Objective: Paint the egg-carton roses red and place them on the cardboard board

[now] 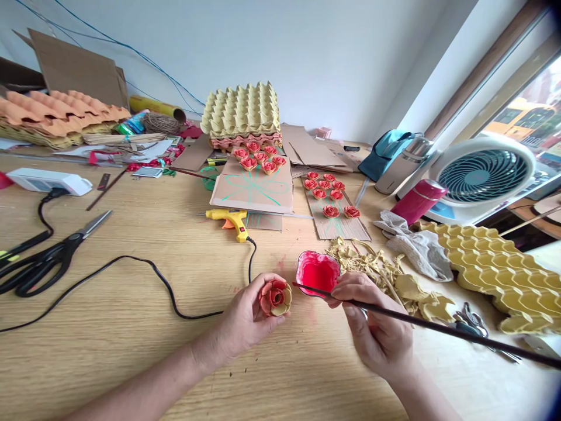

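Observation:
My left hand [245, 316] is closed around a paper-pulp rose [276, 297]; most of its petals are red, while some on the right are still bare tan. In my right hand [379, 324] is a long dark paintbrush [421, 318], pinched near its tip, which points left toward the rose without touching it. Just behind the brush tip sits a small wavy-rimmed cup [318, 272] of red paint. Tan carton scraps [372, 263] lie beyond my right hand. A yellow glue gun [232, 221] rests behind my left hand, its black cord running down and left.
Finished red roses lie on cardboard [249, 193] and on a strip [337, 219] behind. Black scissors [52, 257] and a power strip [50, 180] are at left. Egg trays [241, 111], a fan [486, 175], a pink bottle [419, 200] and a cloth [414, 245] stand around.

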